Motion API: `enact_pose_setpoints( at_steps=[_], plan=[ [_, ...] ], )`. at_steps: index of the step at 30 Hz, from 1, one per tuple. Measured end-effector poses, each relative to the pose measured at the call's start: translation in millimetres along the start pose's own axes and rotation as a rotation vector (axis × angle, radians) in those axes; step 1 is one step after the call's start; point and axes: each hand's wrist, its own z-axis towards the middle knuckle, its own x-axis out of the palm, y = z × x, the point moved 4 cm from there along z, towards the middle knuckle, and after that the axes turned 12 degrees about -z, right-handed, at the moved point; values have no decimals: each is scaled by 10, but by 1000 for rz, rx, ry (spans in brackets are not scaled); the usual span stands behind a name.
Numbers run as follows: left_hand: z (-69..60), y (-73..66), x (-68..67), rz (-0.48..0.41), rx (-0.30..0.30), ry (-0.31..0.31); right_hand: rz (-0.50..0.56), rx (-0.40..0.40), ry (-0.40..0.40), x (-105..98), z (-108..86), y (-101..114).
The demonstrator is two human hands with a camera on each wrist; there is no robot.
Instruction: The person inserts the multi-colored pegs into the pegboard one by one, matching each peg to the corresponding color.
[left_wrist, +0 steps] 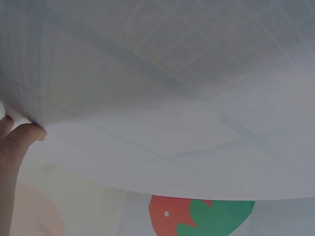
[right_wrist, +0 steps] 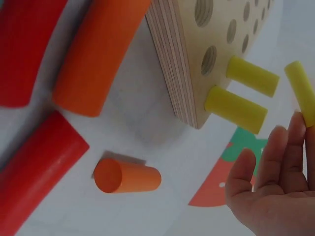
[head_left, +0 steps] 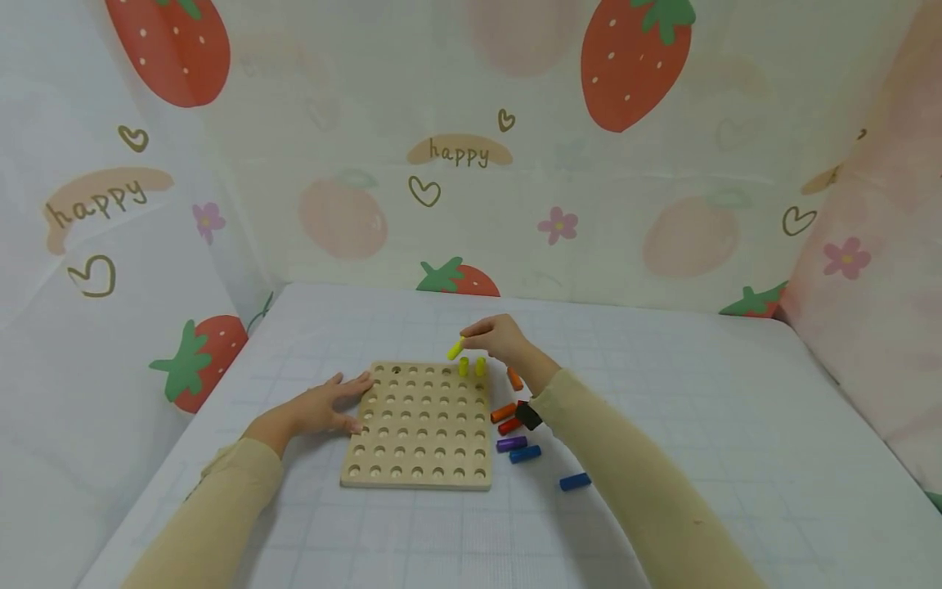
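Observation:
A square wooden pegboard (head_left: pixel 422 422) with rows of round holes lies on the table. Two yellow pegs (right_wrist: pixel 237 109) stand upright in holes at its far right corner. Just above the far edge, my right hand (head_left: pixel 502 339) pinches another yellow peg (head_left: pixel 456 349) between thumb and fingertips, tilted and apart from the board. In the right wrist view that held peg (right_wrist: pixel 300 91) is partly cut off by the frame. My left hand (head_left: pixel 324 406) rests at the board's left edge, fingers spread and touching it. The left wrist view catches only part of that hand (left_wrist: pixel 19 137).
Right of the board lie loose orange pegs (head_left: pixel 504 412), red pegs (head_left: pixel 509 426), a purple peg (head_left: pixel 511 444) and blue pegs (head_left: pixel 526 454). One orange peg (right_wrist: pixel 130 176) lies apart near the far corner. My right forearm passes over this side. A printed cloth wall (head_left: pixel 471 213) rises behind the table.

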Motion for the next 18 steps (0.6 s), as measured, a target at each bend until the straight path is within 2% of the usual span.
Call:
enact_pose_setpoints(
  at_steps=[7, 18],
  plan=[
    [9, 17, -10, -9, -18, -3, 38, 3, 17, 89, 32, -21],
    [17, 24, -5, -4, -10, -2, -15, 11, 18, 191, 88, -53]
  ],
)
